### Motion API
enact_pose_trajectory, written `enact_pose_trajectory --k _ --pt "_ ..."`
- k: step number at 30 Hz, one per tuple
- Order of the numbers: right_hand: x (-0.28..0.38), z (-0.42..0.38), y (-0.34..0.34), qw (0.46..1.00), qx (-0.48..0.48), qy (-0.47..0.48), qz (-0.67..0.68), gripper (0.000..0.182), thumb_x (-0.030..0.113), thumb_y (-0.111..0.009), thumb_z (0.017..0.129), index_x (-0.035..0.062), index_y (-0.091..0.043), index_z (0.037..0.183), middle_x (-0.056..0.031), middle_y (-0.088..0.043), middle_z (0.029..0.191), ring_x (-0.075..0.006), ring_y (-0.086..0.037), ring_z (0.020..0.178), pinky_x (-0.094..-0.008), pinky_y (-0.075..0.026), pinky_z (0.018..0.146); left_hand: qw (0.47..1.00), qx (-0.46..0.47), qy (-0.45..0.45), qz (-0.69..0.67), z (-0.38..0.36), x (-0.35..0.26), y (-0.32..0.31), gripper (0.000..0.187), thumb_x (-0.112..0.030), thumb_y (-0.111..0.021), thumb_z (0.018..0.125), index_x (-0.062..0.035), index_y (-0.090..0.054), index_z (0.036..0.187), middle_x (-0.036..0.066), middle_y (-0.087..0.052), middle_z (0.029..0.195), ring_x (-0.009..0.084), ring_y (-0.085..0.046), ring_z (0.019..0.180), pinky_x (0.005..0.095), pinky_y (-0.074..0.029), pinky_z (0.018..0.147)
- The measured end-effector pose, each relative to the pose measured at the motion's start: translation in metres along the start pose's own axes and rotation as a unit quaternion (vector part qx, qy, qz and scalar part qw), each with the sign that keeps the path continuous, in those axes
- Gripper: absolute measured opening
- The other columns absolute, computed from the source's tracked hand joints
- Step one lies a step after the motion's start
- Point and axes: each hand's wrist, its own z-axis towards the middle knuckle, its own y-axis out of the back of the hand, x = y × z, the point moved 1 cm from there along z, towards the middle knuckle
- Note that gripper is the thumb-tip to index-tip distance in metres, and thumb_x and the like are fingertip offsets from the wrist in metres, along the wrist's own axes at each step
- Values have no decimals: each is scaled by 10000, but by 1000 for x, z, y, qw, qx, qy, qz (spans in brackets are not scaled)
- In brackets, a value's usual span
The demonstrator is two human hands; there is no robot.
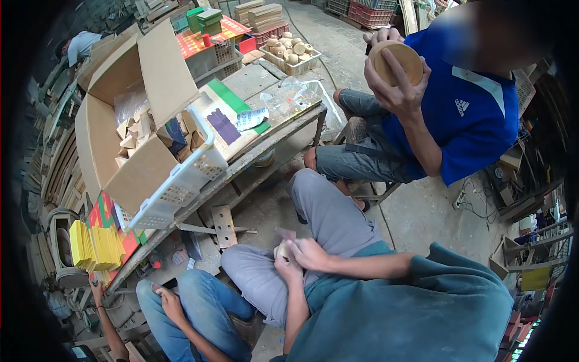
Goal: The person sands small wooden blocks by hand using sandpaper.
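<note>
Over my lap, my left hand (289, 270) is closed around a small pale wooden piece (280, 248), mostly covered by the fingers. Pressed close against it, my right hand (309, 253) pinches a thin brownish-pink sheet that looks like sandpaper (286, 233). Its free edge sticks up past the fingers. Both hands rest near my grey trousers (335, 211), and the right hand is slightly smeared by motion.
A workbench (265, 136) bears a cardboard box (142, 175) of wooden blocks in a white plastic basket (181, 193), plus yellow pieces (96, 246). A co-worker in blue (476, 114) holds a round wooden piece (396, 64). Another person in jeans (208, 308) sits beside me.
</note>
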Motion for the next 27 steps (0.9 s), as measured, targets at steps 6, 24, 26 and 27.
enact_pose_trajectory --k 6,24,26,27 --pt "-12 18 1 997 12 -76 14 449 276 -422 974 -79 -601 767 -288 -576 692 -454 -604 688 -479 -451 619 999 24 -28 18 -4 -17 -4 193 -105 -564 902 57 -643 972 99 -602 945 177 -591 822 307 -460 720" --pt "-14 11 5 985 24 -129 114 450 304 -431 994 -51 -632 804 -92 -620 672 -117 -544 648 -337 -445 599 989 -23 -95 110 -1 -20 -6 185 -94 -596 887 78 -607 953 145 -579 898 275 -589 789 359 -460 724" --pt "-13 -2 1 986 6 -117 119 453 301 -428 994 -49 -623 784 -69 -586 628 -116 -537 613 -340 -442 570 991 -41 -17 127 -2 -19 -1 192 -42 -611 842 73 -608 995 175 -576 901 345 -579 811 401 -458 744" --pt "-29 4 -7 986 -7 -91 139 451 301 -426 995 -44 -615 774 -48 -566 625 -112 -518 598 -333 -433 552 993 -47 -13 105 -4 -16 -3 197 -53 -606 846 69 -612 1001 177 -574 908 347 -576 818 408 -455 743"
